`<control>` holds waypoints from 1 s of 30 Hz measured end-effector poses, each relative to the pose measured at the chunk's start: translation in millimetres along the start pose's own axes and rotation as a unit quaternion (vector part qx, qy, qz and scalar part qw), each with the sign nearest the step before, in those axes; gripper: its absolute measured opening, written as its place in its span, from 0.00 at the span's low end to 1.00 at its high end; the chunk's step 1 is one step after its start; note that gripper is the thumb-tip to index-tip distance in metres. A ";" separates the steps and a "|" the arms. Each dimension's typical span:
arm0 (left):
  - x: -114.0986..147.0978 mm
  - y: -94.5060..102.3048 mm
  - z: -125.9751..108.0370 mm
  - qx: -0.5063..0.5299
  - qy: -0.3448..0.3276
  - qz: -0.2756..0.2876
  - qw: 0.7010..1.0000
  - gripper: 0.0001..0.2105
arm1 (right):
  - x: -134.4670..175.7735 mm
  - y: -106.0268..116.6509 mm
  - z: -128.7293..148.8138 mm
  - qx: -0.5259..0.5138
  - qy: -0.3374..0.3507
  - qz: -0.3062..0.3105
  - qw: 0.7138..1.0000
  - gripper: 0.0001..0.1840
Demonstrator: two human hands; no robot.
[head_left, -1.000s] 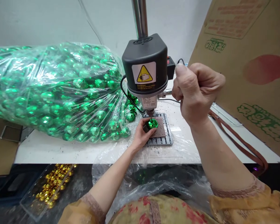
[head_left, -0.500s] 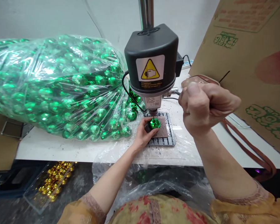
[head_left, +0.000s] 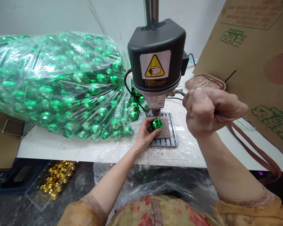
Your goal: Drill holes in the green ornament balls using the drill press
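A small bench drill press [head_left: 156, 62] with a black motor housing and a yellow warning label stands at the centre. My left hand [head_left: 146, 134] pinches a shiny green faceted ball [head_left: 158, 123] between thumb and fingers, on a brown pad [head_left: 166, 130] over the slotted metal base [head_left: 174, 138]. The drill's chuck [head_left: 156, 112] is right above the ball, its bit meeting the top; how deep it goes I cannot tell. At the drill's right side my right hand [head_left: 206, 110] is a fist around the feed lever [head_left: 180, 91], most of which the hand hides.
A clear plastic bag [head_left: 61, 88] full of green balls lies to the left. Cardboard boxes [head_left: 257, 62] flank the table. Behind my right hand lies a brown strapped bag [head_left: 204, 82]. Dark shavings dot the white tabletop [head_left: 85, 149]. Below left, a clear bin [head_left: 42, 201] holds gold balls.
The view has shifted slightly, so the drill appears a little further right and larger. Both hands keep their grips on the ball and the lever.
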State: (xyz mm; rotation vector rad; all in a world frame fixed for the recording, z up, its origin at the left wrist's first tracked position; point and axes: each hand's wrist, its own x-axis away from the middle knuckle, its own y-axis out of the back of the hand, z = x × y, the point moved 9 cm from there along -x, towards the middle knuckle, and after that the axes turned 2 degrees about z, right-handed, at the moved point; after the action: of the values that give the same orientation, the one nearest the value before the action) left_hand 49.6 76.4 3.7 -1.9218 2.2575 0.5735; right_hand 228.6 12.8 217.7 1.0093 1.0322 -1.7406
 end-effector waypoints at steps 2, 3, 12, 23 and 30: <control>0.1 -0.3 1.5 -0.003 0.005 0.004 1.000 0.25 | 2.0 0.7 1.4 -0.013 0.015 -0.001 1.000 0.28; 0.1 -0.3 1.9 -0.005 0.005 0.005 1.000 0.25 | 3.3 1.0 2.5 -0.017 0.025 -0.001 1.000 0.28; 0.3 -1.1 0.2 0.004 0.006 0.012 1.000 0.25 | 12.0 4.2 3.7 -0.017 0.074 -0.003 0.997 0.27; 0.8 -0.7 0.2 -0.009 -0.003 0.005 1.000 0.25 | 23.0 5.9 1.4 -0.032 0.123 0.051 0.991 0.25; 1.4 -0.1 -2.7 -0.006 -0.008 0.001 1.000 0.24 | 11.7 1.0 7.6 -0.011 0.066 0.034 0.997 0.25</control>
State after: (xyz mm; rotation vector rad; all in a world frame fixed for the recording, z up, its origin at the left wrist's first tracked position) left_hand 49.8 74.1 5.7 -1.9133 2.2508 0.6015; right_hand 224.2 2.4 209.3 1.1448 1.0854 -1.6209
